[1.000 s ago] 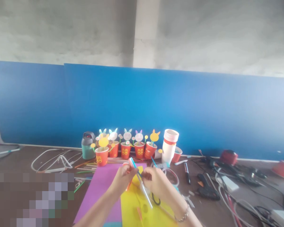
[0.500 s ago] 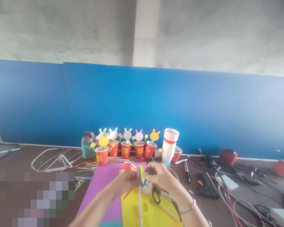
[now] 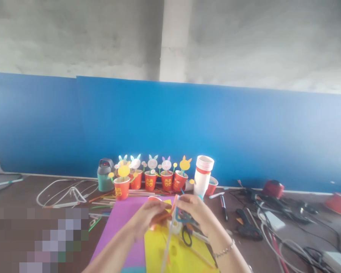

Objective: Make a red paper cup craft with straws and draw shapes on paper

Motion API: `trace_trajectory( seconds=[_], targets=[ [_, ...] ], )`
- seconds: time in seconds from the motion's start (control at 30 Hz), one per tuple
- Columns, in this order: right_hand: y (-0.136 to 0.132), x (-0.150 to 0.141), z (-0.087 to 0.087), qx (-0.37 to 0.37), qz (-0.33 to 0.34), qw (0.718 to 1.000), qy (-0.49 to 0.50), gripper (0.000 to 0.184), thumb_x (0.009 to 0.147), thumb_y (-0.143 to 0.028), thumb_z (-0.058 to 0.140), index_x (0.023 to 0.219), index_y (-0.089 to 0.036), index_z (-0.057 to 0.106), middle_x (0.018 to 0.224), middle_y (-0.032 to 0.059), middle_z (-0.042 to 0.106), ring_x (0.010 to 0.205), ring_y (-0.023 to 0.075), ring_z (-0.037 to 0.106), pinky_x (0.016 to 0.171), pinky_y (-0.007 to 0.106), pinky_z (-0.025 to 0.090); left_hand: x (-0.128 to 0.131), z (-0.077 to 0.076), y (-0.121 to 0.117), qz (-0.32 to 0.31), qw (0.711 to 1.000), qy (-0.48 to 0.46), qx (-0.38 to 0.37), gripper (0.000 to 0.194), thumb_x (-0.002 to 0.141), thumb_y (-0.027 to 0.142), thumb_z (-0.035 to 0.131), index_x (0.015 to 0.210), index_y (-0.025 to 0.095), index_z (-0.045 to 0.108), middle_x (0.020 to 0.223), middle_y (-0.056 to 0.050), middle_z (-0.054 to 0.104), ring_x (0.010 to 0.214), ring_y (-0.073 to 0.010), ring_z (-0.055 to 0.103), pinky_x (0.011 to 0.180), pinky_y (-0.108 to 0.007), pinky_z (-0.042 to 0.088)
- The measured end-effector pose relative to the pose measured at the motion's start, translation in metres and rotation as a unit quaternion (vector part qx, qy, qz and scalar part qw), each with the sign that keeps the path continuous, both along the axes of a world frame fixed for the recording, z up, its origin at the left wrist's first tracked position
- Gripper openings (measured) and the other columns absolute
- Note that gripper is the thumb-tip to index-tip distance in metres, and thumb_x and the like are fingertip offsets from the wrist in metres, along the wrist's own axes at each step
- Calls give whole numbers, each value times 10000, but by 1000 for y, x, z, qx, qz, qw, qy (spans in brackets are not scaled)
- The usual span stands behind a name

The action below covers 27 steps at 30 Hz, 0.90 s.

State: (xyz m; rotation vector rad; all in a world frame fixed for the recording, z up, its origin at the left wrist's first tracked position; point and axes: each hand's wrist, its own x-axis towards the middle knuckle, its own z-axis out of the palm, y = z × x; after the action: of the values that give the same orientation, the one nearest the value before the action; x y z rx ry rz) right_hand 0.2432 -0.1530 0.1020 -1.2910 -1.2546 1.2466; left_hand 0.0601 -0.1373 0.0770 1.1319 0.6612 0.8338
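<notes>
Over the coloured paper, my left hand curls around a red paper cup, mostly hidden by the fingers. Blurred orange shows beside these fingers. My right hand is closed at the fingertips on a long pale stick that slants down toward me. A bent blue strip hangs under the right fingers; how it is gripped is unclear. Black-handled scissors lie below the right hand on the yellow sheet. A purple sheet lies under the left arm.
Red cups with paper animal heads line the back, beside stacked white cups and a teal container. A marker, a glue gun and tangled cables lie right. White cable lies left.
The pale stick has tilted, its top shifting right to my right fingertips. The blue strip has swung out below my right hand. My left hand now covers more of the cup.
</notes>
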Motion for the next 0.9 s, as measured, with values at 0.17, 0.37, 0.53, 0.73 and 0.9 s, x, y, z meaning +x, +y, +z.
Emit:
trace_trajectory(
  seconds=[0.17, 0.37, 0.53, 0.73, 0.9],
  targets=[
    [2, 5, 1, -8, -6, 989, 145, 306, 634, -431, 800, 729, -157, 703, 697, 17, 663, 602, 105, 564, 576, 207, 436, -6, 6, -3, -35, 990, -137, -8, 290, 618, 272, 847, 873, 183, 740, 848, -57, 731, 754, -160, 646, 768, -273, 455],
    [1, 0, -1, -12, 22, 986, 162, 338, 655, -452, 788, 767, -145, 701, 698, 19, 654, 613, 110, 566, 568, 205, 426, -2, 2, -6, -1, 990, -130, 51, 302, 571, 349, 870, 802, 198, 750, 720, -17, 694, 698, -135, 604, 711, -236, 440],
    [-1, 0, -1, -13, 27, 991, 127, 343, 628, -448, 803, 748, -150, 684, 628, -7, 603, 530, 87, 497, 473, 196, 371, -4, -4, -1, 42, 990, -92, 99, 276, 677, 417, 789, 764, 159, 742, 803, -39, 657, 745, -144, 559, 713, -237, 423],
    [-5, 0, 5, -32, 43, 995, 78, 401, 580, -496, 811, 721, -151, 663, 618, -16, 591, 506, 81, 492, 469, 203, 386, -7, 1, -3, 11, 998, -27, 59, 374, 651, 510, 775, 686, 143, 711, 678, -24, 610, 668, -129, 516, 656, -222, 390],
    [-4, 4, 1, 1, 97, 995, 9, 388, 609, -502, 793, 702, -146, 672, 572, -29, 563, 459, 59, 441, 440, 199, 342, -10, 3, -4, -56, 997, 0, 59, 347, 691, 475, 762, 668, 137, 690, 683, -36, 640, 659, -122, 521, 656, -218, 378]
  ],
)
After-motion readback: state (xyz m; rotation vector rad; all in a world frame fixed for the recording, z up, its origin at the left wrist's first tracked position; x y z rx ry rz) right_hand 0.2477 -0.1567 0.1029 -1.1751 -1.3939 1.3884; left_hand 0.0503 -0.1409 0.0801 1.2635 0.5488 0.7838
